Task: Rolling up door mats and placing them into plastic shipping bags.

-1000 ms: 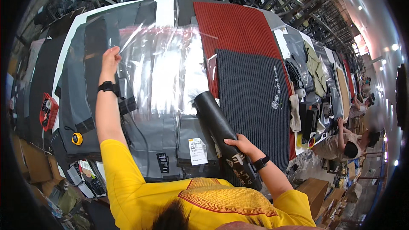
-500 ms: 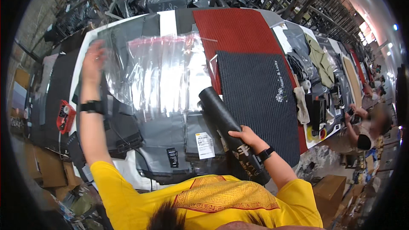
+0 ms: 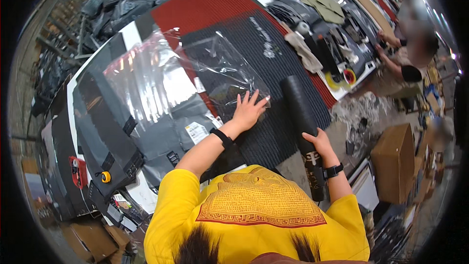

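Observation:
My right hand (image 3: 318, 143) is wrapped around a rolled black mat (image 3: 295, 99), which it holds tilted above the table's near right part. My left hand (image 3: 250, 111) lies with fingers spread on a clear plastic bag (image 3: 222, 68). That bag rests partly on a dark grey ribbed mat (image 3: 273, 78) with pale lettering. Under the grey mat is a red ribbed mat (image 3: 195, 4). To the left of my left hand, a stack of clear plastic bags (image 3: 146, 73) lies over grey packages, one with a white label (image 3: 196, 132).
A red basket (image 3: 78, 172) and yellow tape measure (image 3: 106, 177) sit at the left. Tape rolls (image 3: 349, 76) and a white glove (image 3: 303, 51) lie at the right. A co-worker (image 3: 410, 44) stands beyond. A cardboard box (image 3: 393, 164) is right of me.
My left hand has swung right from the table's far left, and a clear bag now lies across the grey mat. The rolled mat has shifted right and stands steeper. The view has turned right.

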### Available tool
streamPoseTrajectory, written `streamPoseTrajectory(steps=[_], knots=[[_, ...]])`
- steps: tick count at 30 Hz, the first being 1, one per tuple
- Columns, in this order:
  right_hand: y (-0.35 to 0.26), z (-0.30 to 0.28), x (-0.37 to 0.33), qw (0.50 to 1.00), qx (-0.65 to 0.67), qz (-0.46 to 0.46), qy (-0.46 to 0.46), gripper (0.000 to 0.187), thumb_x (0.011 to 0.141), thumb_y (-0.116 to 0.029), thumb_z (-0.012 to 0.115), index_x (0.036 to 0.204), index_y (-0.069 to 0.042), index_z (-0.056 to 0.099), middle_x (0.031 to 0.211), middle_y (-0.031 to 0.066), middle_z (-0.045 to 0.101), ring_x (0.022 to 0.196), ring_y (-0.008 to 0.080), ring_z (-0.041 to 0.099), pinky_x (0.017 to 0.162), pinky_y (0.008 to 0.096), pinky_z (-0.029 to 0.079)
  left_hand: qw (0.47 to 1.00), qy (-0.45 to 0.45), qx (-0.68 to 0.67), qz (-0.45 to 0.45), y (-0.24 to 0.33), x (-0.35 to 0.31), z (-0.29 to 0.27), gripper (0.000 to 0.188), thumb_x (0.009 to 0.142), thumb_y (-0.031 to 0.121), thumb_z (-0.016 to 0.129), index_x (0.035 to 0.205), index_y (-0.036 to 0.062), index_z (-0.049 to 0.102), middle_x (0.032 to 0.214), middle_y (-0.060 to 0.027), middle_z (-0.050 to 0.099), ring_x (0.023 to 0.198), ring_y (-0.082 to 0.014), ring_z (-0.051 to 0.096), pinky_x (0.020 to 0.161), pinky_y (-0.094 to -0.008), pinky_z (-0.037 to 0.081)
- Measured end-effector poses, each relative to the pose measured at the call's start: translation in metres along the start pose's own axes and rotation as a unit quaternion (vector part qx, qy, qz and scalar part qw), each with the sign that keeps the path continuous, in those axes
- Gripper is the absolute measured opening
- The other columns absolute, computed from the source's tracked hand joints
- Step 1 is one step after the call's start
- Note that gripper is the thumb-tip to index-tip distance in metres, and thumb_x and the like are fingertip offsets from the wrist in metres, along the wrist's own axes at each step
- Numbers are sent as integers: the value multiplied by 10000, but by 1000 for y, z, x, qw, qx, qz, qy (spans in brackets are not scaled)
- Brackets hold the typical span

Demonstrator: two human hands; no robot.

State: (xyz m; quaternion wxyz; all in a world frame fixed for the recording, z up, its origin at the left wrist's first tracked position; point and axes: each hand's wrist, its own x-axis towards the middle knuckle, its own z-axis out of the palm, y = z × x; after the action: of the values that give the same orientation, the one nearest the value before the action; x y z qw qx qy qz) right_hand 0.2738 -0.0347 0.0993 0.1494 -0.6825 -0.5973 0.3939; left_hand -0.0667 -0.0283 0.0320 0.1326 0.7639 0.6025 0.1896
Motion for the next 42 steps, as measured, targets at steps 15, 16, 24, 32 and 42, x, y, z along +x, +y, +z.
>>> streamPoseTrajectory(steps=[15,16,24,32,42], knots=[[49,-64,-79,981,146,28,127,522,771,-314,834,1092,44,631,949,156,703,859,240,673,812,351,514,971,-160,135,-114,20,-14,16,782,912,437,651,1576,215,304,1655,-155,215,1499,-442,196,1093,-759,215],[42,-64,-77,985,121,21,121,521,772,-313,831,1094,41,628,957,159,700,871,241,672,815,354,511,963,-185,150,-125,4,-22,20,787,926,470,632,1588,230,280,1666,-150,175,1502,-457,167,1079,-775,205],[-46,-58,-58,957,-167,-155,177,568,677,-329,875,1040,-4,583,994,179,601,963,405,599,829,456,489,951,-169,172,-193,2,-16,38,835,930,552,599,1610,248,223,1676,-179,106,1494,-525,110,1071,-790,182],[-126,25,-22,895,-266,-341,113,510,649,-288,872,973,-42,564,965,118,537,950,318,544,789,424,433,993,107,-14,-47,6,-69,-6,366,923,226,638,1253,73,601,1202,-189,632,1086,-393,605,943,-436,496],[-94,175,26,877,-285,-388,1,557,662,-374,862,1009,-48,573,993,113,534,966,295,537,811,395,429,493,68,-673,-547,-12,-184,15,238,1003,219,608,1123,16,573,1042,-118,695,675,-144,609,566,-265,493]])
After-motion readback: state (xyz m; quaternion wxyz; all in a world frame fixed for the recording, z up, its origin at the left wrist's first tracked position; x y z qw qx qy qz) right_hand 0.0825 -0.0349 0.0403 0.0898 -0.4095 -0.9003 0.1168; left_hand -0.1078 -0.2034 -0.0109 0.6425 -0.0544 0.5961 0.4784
